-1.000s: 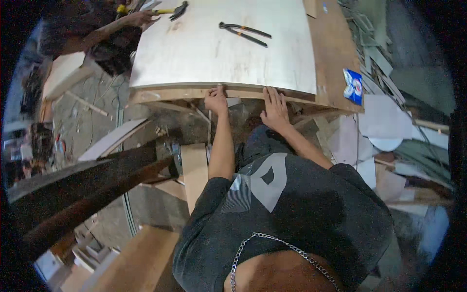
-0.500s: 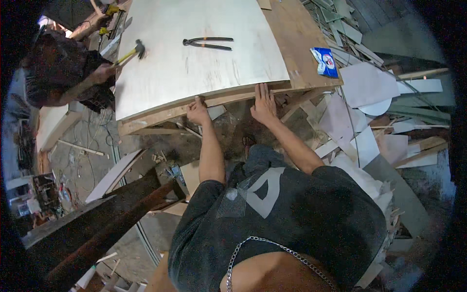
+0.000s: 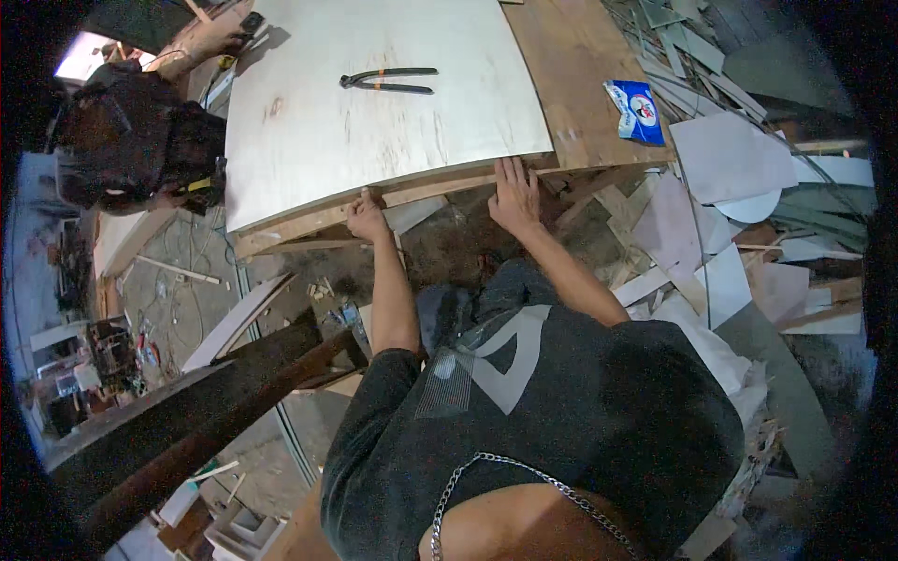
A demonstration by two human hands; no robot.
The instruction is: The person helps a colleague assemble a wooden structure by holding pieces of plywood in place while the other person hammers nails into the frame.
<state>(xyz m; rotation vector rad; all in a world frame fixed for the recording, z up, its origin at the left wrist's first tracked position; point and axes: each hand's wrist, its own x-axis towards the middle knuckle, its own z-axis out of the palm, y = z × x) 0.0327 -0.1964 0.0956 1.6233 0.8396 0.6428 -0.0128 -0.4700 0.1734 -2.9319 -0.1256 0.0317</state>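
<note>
A large white sheet [image 3: 309, 112] of thin board lies over a wooden frame [image 3: 412, 193] in front of me. My left hand [image 3: 369, 218] grips the front edge, thumb up at the sheet's rim and fingers curled at the frame. To its right, my right hand [image 3: 515, 198] rests with fingers stretched out against the same edge, fingertips at the sheet's rim. Black end-cutting pincers [image 3: 389, 80] with orange bands lie on top of the sheet, apart from both hands.
At the left crouches a co-worker [image 3: 131, 140] in dark clothes, a dark tool [image 3: 248, 25] near the sheet's far left corner. A blue packet [image 3: 636, 112] lies on the brown board [image 3: 585, 103]. Offcuts [image 3: 730, 159] are piled at the right. A dark beam [image 3: 187, 411] crosses the lower left.
The co-worker's yellow-handled hammer has left the sheet, and a dark tool now shows at its far left corner. My left hand has shifted slightly left along the edge; my right hand stays put.
</note>
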